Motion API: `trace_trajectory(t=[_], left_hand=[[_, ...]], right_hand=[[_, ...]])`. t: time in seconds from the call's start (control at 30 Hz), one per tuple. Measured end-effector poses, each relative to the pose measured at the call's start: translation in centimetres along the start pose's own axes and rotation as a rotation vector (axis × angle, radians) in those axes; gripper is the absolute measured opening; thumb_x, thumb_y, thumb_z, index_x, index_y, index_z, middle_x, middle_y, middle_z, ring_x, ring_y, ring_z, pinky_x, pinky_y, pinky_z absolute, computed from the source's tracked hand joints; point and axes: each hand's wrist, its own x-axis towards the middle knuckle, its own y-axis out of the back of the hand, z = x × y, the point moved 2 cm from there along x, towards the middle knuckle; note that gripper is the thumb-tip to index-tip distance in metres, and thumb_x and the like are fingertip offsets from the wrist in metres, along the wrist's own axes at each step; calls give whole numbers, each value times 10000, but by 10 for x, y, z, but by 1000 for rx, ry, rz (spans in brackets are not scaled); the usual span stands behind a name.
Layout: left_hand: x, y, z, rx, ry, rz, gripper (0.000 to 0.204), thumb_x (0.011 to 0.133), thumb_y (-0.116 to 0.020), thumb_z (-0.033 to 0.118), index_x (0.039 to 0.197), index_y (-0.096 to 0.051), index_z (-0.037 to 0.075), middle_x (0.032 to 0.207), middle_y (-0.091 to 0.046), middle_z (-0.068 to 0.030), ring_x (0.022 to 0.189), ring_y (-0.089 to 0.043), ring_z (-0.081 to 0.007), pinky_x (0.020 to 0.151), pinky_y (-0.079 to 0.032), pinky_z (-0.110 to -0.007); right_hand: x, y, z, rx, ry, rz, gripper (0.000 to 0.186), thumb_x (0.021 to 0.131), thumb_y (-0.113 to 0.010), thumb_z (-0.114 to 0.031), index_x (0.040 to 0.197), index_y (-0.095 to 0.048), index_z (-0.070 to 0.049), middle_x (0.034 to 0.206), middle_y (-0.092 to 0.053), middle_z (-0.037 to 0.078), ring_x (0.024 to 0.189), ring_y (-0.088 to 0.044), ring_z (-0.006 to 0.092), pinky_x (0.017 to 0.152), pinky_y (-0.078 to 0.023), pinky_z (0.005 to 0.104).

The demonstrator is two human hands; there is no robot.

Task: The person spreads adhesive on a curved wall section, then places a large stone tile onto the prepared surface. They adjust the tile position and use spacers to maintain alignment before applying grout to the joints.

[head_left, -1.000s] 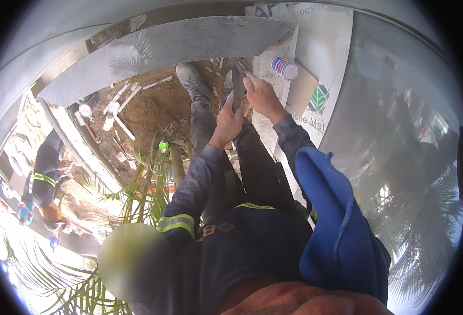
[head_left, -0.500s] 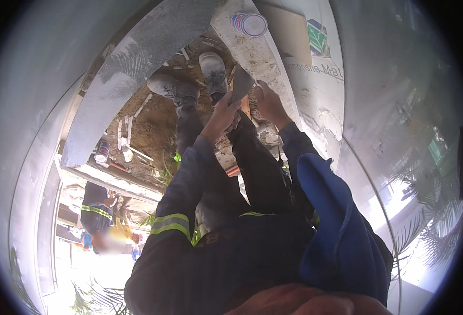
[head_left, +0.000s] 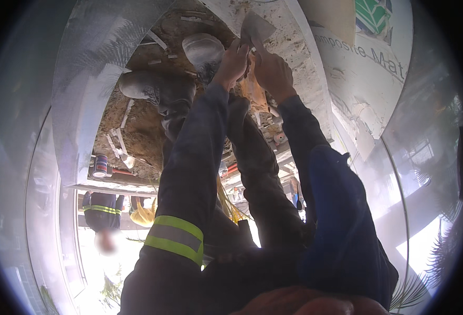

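Observation:
A putty knife [head_left: 259, 27] with a broad grey blade is held out in front of me, over the pale, rough-faced slab [head_left: 289, 39]. My left hand [head_left: 232, 65] is closed round its handle, most of which the fingers hide. Close beside it, my right hand [head_left: 273, 73] has its index finger stretched to the base of the blade. Its other fingers are curled in, and whether they hold anything is hidden. Below the hands an orange-brown strip [head_left: 255, 92] lies against the slab.
My dusty shoes [head_left: 202, 52] stand on dirt strewn with pale offcuts [head_left: 120, 144]. A long grey panel [head_left: 82, 94] borders the left; a printed white sheet [head_left: 365, 79] is at right. A small can [head_left: 100, 166] sits lower left, with another person [head_left: 103, 207] beyond.
Both hands and the putty knife have moved up and away from me, over the slab. The right index finger now reaches the blade's base. My view has shifted, and the can on the slab is out of sight.

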Motion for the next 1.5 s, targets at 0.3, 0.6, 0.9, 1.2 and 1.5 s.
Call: trace_trajectory(t=[0.3,0.6,0.9,1.2,1.5], left_hand=[[-7,-3,13,201,-83,30,333,1085,-473,244,1311,-613,43,834,-638,-65,561,-558,-143,520,-460,-324],[-2,-1,-1,19,-8,-22,223,1081,-481,238,1083,-603,52,708,-559,-24,516,-534,-122,474,-429,-316],[2,7,7,115,-105,1,321,1033,-543,278,1211,-648,33,736,-641,-102,547,-615,-189,524,-481,-364],[19,20,4,419,-412,43,310,1061,-506,250,1258,-631,46,792,-613,-55,560,-568,-143,513,-445,-324],[4,19,18,246,101,-56,347,1051,-530,248,1307,-633,38,1086,-705,-151,1011,-651,-252,894,-491,-390]], right_hand=[[14,16,-30,242,-47,187,493,1042,-477,-356,1528,-492,-274,981,-728,251,963,-697,467,855,-532,566],[9,-1,-8,193,-170,12,481,1066,-427,-331,1543,-467,-282,1038,-718,266,999,-674,483,871,-524,561],[18,13,-13,161,-208,-39,488,1059,-453,-285,1546,-462,-271,1075,-718,258,1001,-678,481,869,-534,551],[15,13,-16,178,-62,120,536,1049,-455,-311,1581,-383,-317,951,-723,259,913,-704,463,817,-536,589],[2,-2,-11,142,-134,-1,503,1055,-452,-321,1556,-441,-288,895,-696,287,914,-695,481,820,-531,599]])
